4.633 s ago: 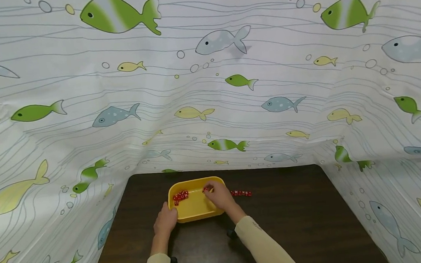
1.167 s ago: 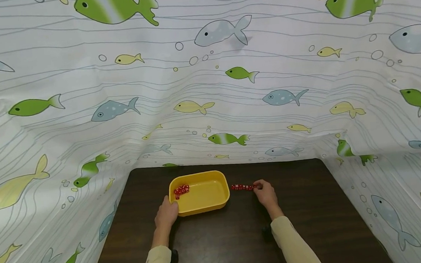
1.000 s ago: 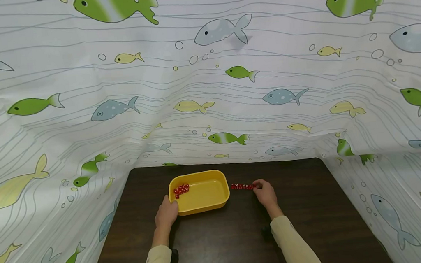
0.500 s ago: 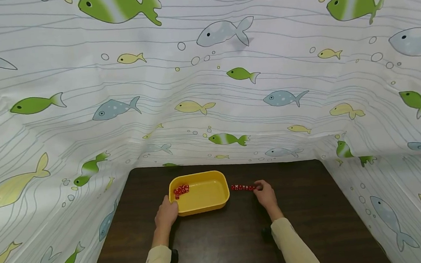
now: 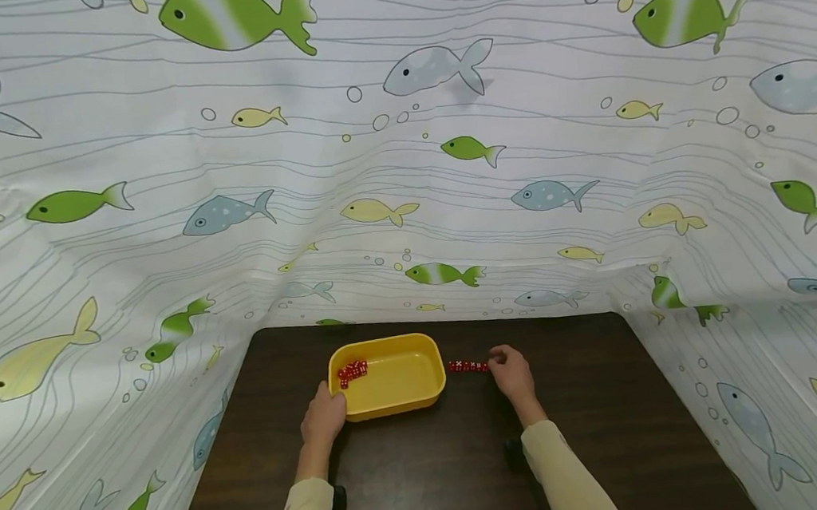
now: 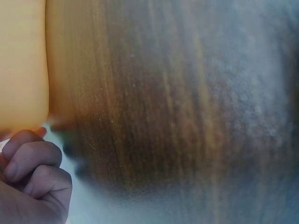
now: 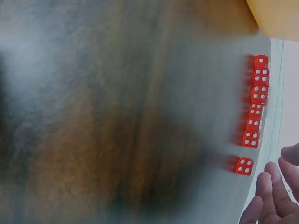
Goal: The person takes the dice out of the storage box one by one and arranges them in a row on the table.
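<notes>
My left hand (image 5: pixel 323 414) grips the near left corner of a yellow plastic tray (image 5: pixel 399 384), its fingers curled at the rim. Inside the tray, several red dice (image 5: pixel 353 373) with white pips lie bunched on the left. To the right of the tray runs a row of red dice (image 5: pixel 466 366) on the table. In the right wrist view a single die (image 7: pixel 244 165) stands a little apart from the row's end. Beside it is my right hand (image 5: pixel 511 373), fingers loosely bent and apart from the die, with nothing visible between them.
The dark wooden table (image 5: pixel 412 479) extends in front of the tray and on both sides. A white fish-patterned sheet (image 5: pixel 407 231) hangs behind the table and along its left and right sides.
My right hand has gone from inside the tray, where it pinched a die, to the row's right end. It has since let go of the die. The left hand still holds the tray.
</notes>
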Available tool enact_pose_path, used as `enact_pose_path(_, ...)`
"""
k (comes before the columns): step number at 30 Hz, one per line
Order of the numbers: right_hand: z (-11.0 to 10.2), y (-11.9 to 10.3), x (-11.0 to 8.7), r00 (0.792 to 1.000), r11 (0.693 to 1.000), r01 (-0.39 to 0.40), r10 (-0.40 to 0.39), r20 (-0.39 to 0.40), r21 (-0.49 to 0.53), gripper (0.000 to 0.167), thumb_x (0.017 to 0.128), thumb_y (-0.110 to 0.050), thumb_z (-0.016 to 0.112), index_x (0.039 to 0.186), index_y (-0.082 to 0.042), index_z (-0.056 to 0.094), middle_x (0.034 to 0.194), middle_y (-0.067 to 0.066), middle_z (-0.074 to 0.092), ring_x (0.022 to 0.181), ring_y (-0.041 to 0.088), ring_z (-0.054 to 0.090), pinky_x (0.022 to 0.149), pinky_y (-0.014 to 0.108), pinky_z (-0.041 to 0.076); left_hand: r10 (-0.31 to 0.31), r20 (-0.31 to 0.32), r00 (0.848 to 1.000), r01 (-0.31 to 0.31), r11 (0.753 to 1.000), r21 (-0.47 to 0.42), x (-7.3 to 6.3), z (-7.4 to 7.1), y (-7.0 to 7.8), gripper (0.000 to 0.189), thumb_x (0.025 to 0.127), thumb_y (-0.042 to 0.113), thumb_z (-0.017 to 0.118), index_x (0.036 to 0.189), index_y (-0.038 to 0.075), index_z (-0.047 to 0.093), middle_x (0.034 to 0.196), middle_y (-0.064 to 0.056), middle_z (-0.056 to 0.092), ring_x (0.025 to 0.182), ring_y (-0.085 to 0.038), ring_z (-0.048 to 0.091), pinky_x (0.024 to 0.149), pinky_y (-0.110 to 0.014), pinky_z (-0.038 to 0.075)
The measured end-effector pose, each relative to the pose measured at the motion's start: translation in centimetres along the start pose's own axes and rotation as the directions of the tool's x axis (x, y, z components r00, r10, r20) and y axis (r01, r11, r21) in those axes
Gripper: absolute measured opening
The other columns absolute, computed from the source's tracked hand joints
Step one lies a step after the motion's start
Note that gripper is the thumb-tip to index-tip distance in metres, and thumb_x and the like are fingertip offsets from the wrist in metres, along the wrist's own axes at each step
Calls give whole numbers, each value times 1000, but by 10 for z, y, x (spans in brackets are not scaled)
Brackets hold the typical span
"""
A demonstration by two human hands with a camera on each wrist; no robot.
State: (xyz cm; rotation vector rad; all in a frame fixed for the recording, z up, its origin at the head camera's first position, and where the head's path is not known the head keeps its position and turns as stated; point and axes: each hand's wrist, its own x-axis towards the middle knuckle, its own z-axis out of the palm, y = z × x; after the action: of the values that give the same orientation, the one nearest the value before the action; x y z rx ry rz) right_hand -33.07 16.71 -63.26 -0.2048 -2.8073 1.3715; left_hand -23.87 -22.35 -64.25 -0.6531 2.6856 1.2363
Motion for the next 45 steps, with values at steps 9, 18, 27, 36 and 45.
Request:
enact_pose_path(9, 0, -11, -4, 999, 999, -10, 12, -53, 41, 35, 107, -25, 56, 134, -8, 71, 129, 18, 71, 84, 27, 60, 69, 39, 45, 6, 6, 1000, -6, 1000, 7, 0, 0, -2, 63, 103, 30, 36, 156, -3, 37, 135, -28, 61, 98, -36, 58, 90, -58, 46)
enact_pose_path(18, 8, -48, -6, 996, 994, 50, -43, -76, 101, 31, 108, -22, 55, 130, -9, 72, 123, 17, 70, 71, 22, 53, 61, 36, 42, 2, 2, 1000, -2, 1000, 1, -1, -1, -3, 57, 103, 29, 36, 150, -3, 41, 121, -25, 62, 92, -35, 56, 85, -53, 44)
enact_pose_path(27, 43, -83, -14, 991, 987, 134, -131, -36, 92, 25, 103, -19, 64, 122, -8, 76, 115, 12, 74, 86, 24, 64, 75, 38, 56, -2, 2, 1000, 2, 1000, -10, -4, -3, 0, 56, 103, 28, 38, 148, -4, 43, 120, -25, 63, 92, -35, 57, 86, -54, 45)
enact_pose_path(36, 76, -99, -28, 980, 978, 184, -190, 55, 97, 22, 102, -16, 67, 120, -6, 76, 112, 10, 73, 94, 25, 64, 86, 45, 58, 2, -4, 1000, -2, 1000, -11, -5, -4, 2, 58, 104, 28, 37, 151, -6, 41, 124, -26, 62, 95, -35, 57, 90, -56, 47)
enact_pose_path(45, 99, -113, -38, 957, 953, 287, -281, 67, -94, 19, 98, -16, 71, 114, -10, 80, 104, 4, 77, 93, 24, 68, 96, 53, 49, -4, -12, 1000, 4, 1000, -5, -2, -1, 0, 61, 103, 28, 37, 155, -5, 39, 134, -29, 62, 99, -37, 59, 94, -61, 47)
